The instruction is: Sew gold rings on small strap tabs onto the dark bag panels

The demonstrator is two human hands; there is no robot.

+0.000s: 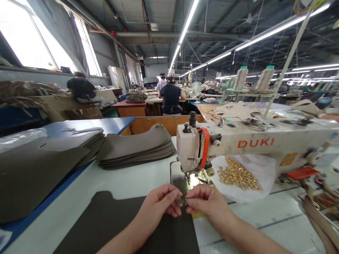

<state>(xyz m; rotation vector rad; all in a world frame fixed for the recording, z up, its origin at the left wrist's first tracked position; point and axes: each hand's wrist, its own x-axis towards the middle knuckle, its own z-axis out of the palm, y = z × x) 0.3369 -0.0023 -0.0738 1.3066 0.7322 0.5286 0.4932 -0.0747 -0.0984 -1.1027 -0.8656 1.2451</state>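
In front of the sewing machine's needle area, my two hands meet with fingertips almost touching. My left hand (167, 201) is closed in a pinch on a small dark strip (181, 201), mostly hidden by the fingers. Between the thumb and fingers of my right hand (202, 201) is a small gold metal ring (185, 200), seen edge-on. Beneath my left hand and forearm lies a flat dark grey-brown panel (113, 218). The white sewing machine (254, 137) stands just beyond, its lamp lit over the needle plate.
A pile of gold rings (238, 174) lies on a white plastic sheet (268, 173) under the machine arm. Stacked panels (137, 146) sit behind left, with a larger stack (39, 173) at far left. Straps (315, 218) lie at right. A person (171, 93) sits ahead, facing away.
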